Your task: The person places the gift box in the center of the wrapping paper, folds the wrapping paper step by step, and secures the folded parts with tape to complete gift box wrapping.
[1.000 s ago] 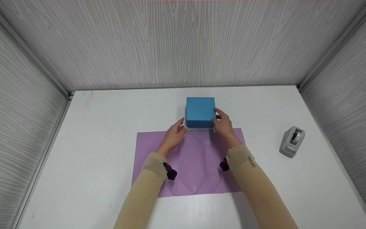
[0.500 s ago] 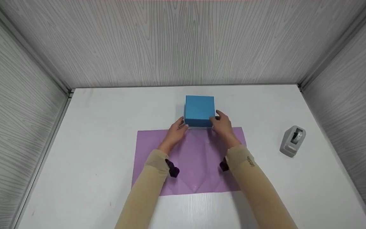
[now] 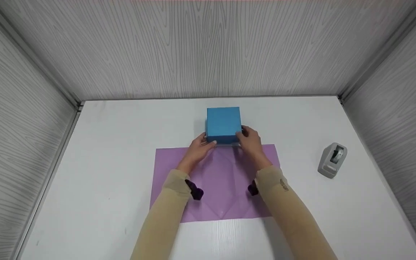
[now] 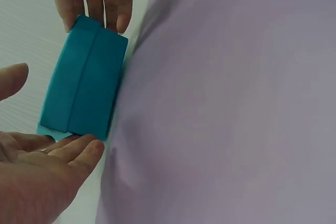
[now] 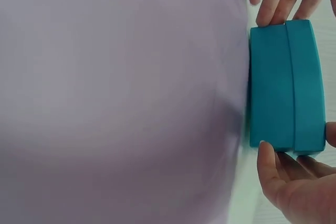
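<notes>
A blue lidded box is at the far edge of a purple sheet of paper. My right hand holds the box at its right side, thumb at the near right corner and fingers along the side. At the box's left side, my left hand touches it with fairly straight fingers. The left wrist view shows the left thumb lifted away from the box. In the right wrist view, the right thumb meets the lid of the box.
A grey tape dispenser stands to the right on the white table. Grey wood-grain panels enclose the table at the back and both sides. The paper shows fold creases.
The box has shifted slightly left. My left hand has come up against its left side, while the right hand has moved left a little with the box.
</notes>
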A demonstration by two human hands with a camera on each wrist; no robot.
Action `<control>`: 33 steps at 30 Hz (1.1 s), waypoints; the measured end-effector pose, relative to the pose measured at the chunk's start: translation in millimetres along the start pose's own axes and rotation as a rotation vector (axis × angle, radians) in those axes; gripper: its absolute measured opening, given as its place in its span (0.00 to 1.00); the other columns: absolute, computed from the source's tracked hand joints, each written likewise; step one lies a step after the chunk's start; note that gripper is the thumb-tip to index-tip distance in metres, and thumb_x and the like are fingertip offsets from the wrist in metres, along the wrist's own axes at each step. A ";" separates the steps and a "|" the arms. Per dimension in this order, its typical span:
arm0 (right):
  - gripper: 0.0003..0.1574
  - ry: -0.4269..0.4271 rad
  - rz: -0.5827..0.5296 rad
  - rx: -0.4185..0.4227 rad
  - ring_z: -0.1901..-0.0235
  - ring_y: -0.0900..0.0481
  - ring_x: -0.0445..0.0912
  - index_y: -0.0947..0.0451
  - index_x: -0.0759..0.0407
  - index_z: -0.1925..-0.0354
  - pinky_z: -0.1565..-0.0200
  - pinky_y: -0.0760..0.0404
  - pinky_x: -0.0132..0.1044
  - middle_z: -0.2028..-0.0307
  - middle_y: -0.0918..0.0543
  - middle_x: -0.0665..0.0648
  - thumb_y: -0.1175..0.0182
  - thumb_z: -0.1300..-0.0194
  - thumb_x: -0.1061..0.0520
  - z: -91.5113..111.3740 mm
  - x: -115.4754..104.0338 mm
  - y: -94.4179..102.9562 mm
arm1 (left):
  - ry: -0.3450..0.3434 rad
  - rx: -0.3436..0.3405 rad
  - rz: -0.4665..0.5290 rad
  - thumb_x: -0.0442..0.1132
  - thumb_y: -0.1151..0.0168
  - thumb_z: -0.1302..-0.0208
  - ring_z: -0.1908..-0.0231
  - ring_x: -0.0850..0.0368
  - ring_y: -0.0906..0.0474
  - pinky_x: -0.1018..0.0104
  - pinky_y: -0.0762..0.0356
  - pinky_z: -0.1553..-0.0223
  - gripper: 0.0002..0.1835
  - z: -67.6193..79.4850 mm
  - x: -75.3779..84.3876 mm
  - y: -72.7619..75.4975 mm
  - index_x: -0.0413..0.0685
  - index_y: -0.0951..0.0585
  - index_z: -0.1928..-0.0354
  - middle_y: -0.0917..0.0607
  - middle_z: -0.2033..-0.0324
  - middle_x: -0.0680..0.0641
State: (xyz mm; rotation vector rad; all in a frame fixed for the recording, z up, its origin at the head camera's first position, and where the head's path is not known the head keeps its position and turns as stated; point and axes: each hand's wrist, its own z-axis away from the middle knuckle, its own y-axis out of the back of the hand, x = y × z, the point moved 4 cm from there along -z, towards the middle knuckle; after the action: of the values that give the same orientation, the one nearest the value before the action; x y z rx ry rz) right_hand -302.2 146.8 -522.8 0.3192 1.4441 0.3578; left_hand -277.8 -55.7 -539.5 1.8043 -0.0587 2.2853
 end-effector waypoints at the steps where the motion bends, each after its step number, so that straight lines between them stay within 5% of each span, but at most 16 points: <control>1: 0.31 0.022 0.005 0.007 0.44 0.24 0.56 0.36 0.68 0.31 0.46 0.23 0.47 0.39 0.26 0.68 0.49 0.26 0.55 1.6 -3.1 0.2 | 0.000 0.003 0.005 0.44 0.40 0.30 0.32 0.44 0.38 0.56 0.36 0.35 0.43 1.4 1.4 0.8 0.34 0.51 0.25 0.36 0.31 0.33; 6: 0.29 0.103 0.007 0.022 0.44 0.24 0.54 0.34 0.69 0.33 0.45 0.24 0.47 0.40 0.24 0.67 0.47 0.27 0.56 11.6 -17.7 2.2 | -0.026 0.037 -0.026 0.45 0.44 0.28 0.37 0.45 0.32 0.55 0.33 0.38 0.40 10.1 14.4 5.9 0.34 0.50 0.25 0.30 0.38 0.33; 15: 0.29 0.122 -0.060 -0.023 0.47 0.22 0.53 0.34 0.68 0.32 0.49 0.22 0.46 0.41 0.24 0.66 0.47 0.26 0.57 44.9 -32.6 0.9 | -0.072 0.115 -0.227 0.45 0.51 0.24 0.47 0.44 0.26 0.51 0.29 0.45 0.31 36.0 33.8 13.3 0.31 0.41 0.28 0.23 0.48 0.35; 33: 0.27 0.141 0.017 -0.017 0.47 0.22 0.53 0.28 0.68 0.37 0.46 0.23 0.47 0.45 0.21 0.64 0.40 0.31 0.57 97.8 -17.3 -14.2 | -0.110 0.133 -0.348 0.39 0.47 0.27 0.49 0.42 0.22 0.47 0.24 0.49 0.27 86.3 13.8 16.6 0.29 0.35 0.33 0.21 0.48 0.31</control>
State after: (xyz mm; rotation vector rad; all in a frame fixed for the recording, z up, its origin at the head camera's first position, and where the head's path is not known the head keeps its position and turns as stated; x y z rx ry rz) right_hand -205.8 126.9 -503.2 0.2971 1.5763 0.4131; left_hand -201.8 -84.6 -503.5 1.8325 0.3675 1.9871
